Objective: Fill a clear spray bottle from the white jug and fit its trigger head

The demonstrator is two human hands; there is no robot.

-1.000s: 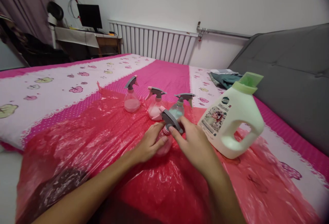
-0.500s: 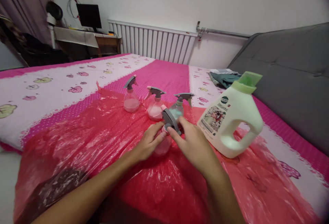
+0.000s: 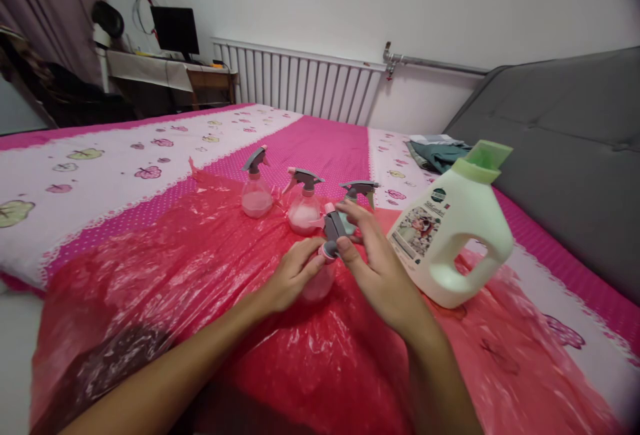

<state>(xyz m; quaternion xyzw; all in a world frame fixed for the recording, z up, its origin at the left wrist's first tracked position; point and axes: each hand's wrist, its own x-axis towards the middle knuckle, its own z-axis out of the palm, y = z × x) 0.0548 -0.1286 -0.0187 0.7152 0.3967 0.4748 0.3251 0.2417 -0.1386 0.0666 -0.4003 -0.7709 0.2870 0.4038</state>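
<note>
A small pink spray bottle (image 3: 320,284) with a grey trigger head stands upright on the red plastic sheet in front of me. My left hand (image 3: 296,274) is closed round its neck, thumb and fingers at the pink collar. My right hand (image 3: 376,268) holds the grey head from the right, its thumb on the head's near side and the other fingers partly hidden behind. Just beyond stand two pink spray bottles, one at the left (image 3: 257,202) and one in the middle (image 3: 303,212). Past my right fingers is a bottle with greenish liquid (image 3: 349,222), partly covered.
A large pale-green detergent jug (image 3: 445,242) stands close to my right hand. Red plastic sheeting (image 3: 165,255) covers the near bed. Folded clothes (image 3: 437,154) lie by the grey headboard (image 3: 555,128). A radiator (image 3: 300,78) runs along the far wall.
The grey spray head has turned on the bottle, so its pink nozzle tip has moved right and its pink trigger now shows at the left. My right hand has turned with it; my left stays at the neck.
</note>
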